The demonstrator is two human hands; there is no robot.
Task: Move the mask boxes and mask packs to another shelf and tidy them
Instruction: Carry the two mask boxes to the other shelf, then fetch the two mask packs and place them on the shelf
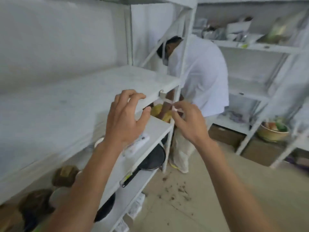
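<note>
The frame is blurred; mask boxes and packs cannot be identified, possibly among clutter on the rack (260, 46) at upper right. A collision with the bent-over person (200, 76) at centre is judged possible. A bare white shelf (83, 91) fills the left. The left hand (127, 119) is spread wide, empty. The right hand (187, 123) is loosely curled; contents cannot be told.

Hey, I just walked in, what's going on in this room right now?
Someone stands at a white shelf unit with both arms stretched forward. The left hand is spread open near the edge of the upper shelf and holds nothing. The right hand has curled fingers, apparently pinching something small and white, too blurred to identify. Behind the rack, a second person in white bends over. A dark frying pan lies lower down.
</note>
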